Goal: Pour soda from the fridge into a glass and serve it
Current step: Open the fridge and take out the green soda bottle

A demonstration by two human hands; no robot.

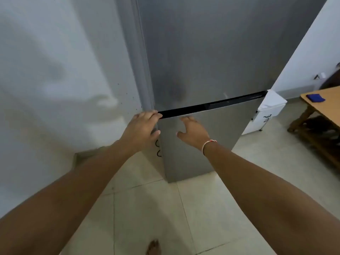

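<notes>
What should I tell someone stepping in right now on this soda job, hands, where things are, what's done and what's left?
Left hand: its fingers are curled over the top left corner of the lower fridge door, at the dark gap between the two doors.
Right hand: open, flat against the front of the lower door, holding nothing.
Fridge: both doors look closed. No soda or glass is in view. A wooden table stands to the right.
Done: the person has reached the fridge.
Left: open the door, take out the soda, find a glass, pour, serve.
</notes>
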